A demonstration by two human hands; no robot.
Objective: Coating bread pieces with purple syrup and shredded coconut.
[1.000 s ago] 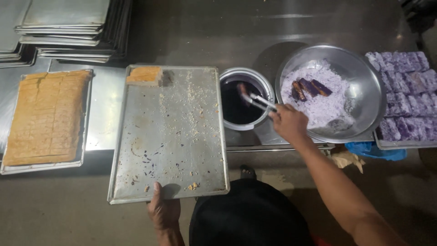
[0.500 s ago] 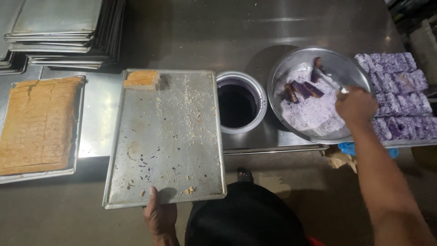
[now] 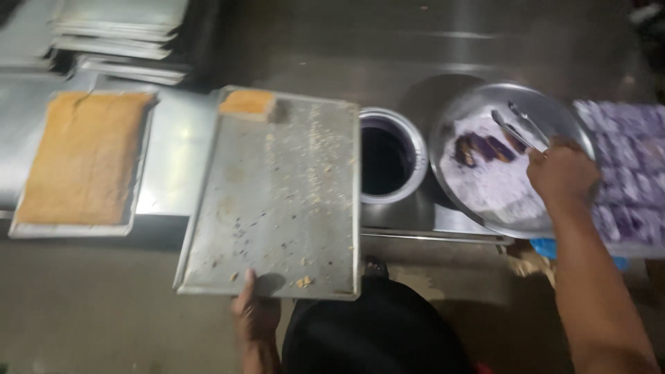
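Two hands work: right hand (image 3: 561, 170) is clamped on tongs (image 3: 518, 128) over bowl (image 3: 509, 159), pieces (image 3: 485, 147) lying in powder; roll them gently; left hand (image 3: 253, 308) grips tray (image 3: 277, 194); keep it level.

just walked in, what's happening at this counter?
A person's right hand holds metal tongs over a wide steel bowl of pale purple powder with a few dark purple pieces in it. Their left hand grips the near edge of a nearly empty baking tray, one cake piece left at its far corner. A pot of dark liquid sits between them.
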